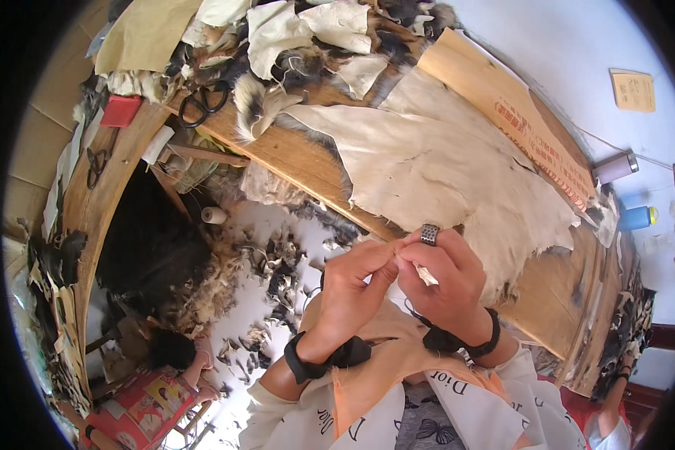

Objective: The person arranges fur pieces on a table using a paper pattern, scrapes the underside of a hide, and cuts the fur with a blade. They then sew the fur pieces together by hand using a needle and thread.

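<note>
My left hand (346, 281) and my right hand (450, 275) meet in front of my chest, thumbs and fingertips pinched together. What the tips pinch is too small to name. A pale scrap (426, 274) shows under the curled fingers of my right hand. On one of that hand's fingers sits a dimpled metal ring thimble (429, 234). Just beyond my hands a large cream hide (427, 157) lies skin side up, dark fur showing along its edge. It rests on a wooden worktable (292, 177). Black bands circle both wrists.
Black-handled scissors (203, 106) lie near the table's edge, below piled fur pieces (306, 62). Printed brown paper (500, 101) borders the hide. More scissors (97, 167) and a red box (120, 111) are left. A thread cone (214, 215) stands lower. People are at both lower sides.
</note>
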Demonstrator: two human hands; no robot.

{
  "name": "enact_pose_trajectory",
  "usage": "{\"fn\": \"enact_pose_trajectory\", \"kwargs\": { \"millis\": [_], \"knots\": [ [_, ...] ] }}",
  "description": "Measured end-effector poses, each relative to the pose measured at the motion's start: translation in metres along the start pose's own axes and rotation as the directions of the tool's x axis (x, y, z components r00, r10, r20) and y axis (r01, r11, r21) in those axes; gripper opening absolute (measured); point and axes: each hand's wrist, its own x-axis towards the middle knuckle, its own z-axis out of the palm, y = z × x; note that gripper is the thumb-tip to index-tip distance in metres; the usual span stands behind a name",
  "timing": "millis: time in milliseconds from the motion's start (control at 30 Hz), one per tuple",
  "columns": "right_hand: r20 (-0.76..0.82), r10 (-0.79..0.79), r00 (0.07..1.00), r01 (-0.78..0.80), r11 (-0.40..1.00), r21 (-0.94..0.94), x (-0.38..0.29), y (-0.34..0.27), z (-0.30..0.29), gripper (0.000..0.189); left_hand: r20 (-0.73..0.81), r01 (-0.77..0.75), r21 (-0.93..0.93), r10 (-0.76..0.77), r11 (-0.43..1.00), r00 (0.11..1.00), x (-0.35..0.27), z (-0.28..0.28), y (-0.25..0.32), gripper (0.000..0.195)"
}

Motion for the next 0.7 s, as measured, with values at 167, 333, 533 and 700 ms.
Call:
{"fn": "enact_pose_trajectory", "kwargs": {
  "millis": [167,333,533,700],
  "knots": [
    [0.002,-0.005,1.000,0.005,1.000,0.026,0.000,0.001,-0.001,0.022,0.025,0.010,0.036,-0.011,0.999,1.000,-0.002,0.000,-0.004,0.024],
    [-0.024,0.015,1.000,-0.013,0.998,0.057,-0.004,0.005,-0.004,0.021,0.022,-0.007,-0.015,0.008,1.000,1.000,0.000,0.007,-0.001,0.031],
    [-0.045,0.011,0.999,-0.009,0.998,0.057,-0.005,0.011,-0.008,0.021,0.062,0.042,0.031,-0.044,0.999,0.997,0.003,0.011,0.002,0.031],
    [-0.022,0.024,0.999,-0.023,0.999,0.032,-0.003,0.009,-0.015,0.021,0.057,0.030,0.026,-0.032,0.999,0.998,0.006,0.015,0.002,0.028]
  ]
}}
